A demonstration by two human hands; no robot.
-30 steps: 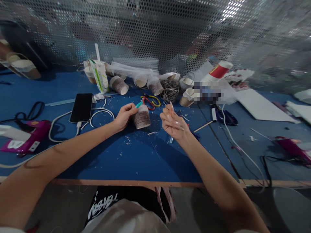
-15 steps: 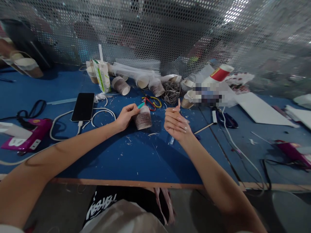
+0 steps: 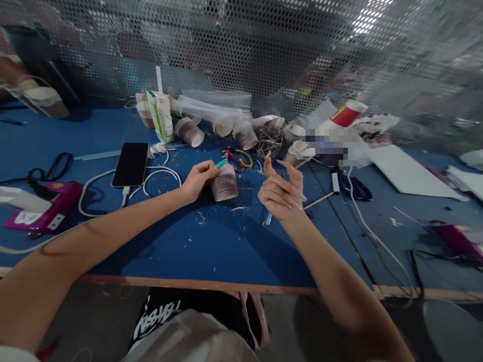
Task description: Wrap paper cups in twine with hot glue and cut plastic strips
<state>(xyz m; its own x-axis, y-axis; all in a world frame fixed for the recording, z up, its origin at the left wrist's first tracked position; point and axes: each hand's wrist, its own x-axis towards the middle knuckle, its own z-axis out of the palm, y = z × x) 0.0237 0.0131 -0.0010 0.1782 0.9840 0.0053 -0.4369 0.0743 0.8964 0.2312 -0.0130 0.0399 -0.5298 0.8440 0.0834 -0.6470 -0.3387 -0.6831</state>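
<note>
steady the cord-wrapped cup (image 3: 225, 187) near the frame's centre by pinching its upper left edge with your left hand (image 3: 198, 182); your right hand (image 3: 281, 195) has two fingertips parted, any held strand impossible to tell.

The blue tabletop (image 3: 181, 256) here has a brown front edge (image 3: 204, 285) and a dark seam (image 3: 350, 241) running through its right half. Over on the left I can see a purple glue gun (image 3: 62, 206) and a black phone (image 3: 131, 164), a white cable (image 3: 90, 187) plugged into its near end. Farther back stands a green-and-white carton (image 3: 161, 119), slightly tilted, with a cord-wrapped cup (image 3: 189, 132) on its side just beside it. Then comes a tangle of grey cord (image 3: 268, 144), and in front of that a tool with red and yellow handles (image 3: 247, 159). White scraps (image 3: 238, 208) litter the middle. To the right lie dark blue loop handles (image 3: 360, 189), a white board (image 3: 415, 173) and a second purple glue gun (image 3: 455, 237), blurred.
</note>
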